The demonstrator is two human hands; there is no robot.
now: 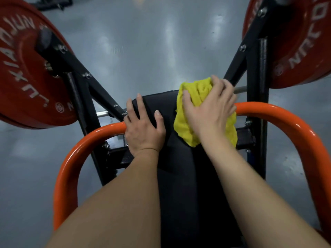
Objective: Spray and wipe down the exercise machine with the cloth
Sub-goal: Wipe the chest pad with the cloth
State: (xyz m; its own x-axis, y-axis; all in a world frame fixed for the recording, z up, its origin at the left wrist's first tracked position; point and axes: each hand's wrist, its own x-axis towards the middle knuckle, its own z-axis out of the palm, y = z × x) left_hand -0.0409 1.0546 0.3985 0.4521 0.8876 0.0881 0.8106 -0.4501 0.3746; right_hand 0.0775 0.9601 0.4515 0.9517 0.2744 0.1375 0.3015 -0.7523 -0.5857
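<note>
We note the right hand lying palm down on the yellow cloth, thumb spread to the left and fingers bent over the bunched upper part of it, clamping it against the machine. The cloth sits on the far right corner of the black pad, with its lower part hanging out from under the palm and wrist and its right edge reaching the pad's side. The left hand holds nothing. It rests flat on the left edge of the pad with fingers straight and spread, and its outer side is just beside the end of the left orange rail. The two hands are apart, with a strip of bare pad between them. Both forearms run up over the near part of the pad. The right orange rail curves out from behind the right hand. Black struts rise on either side of the pad, and a chrome rod crosses behind it. A red plate with white lettering hangs at far left, and a second plate at far right. The grey floor below shows pale reflections.
</note>
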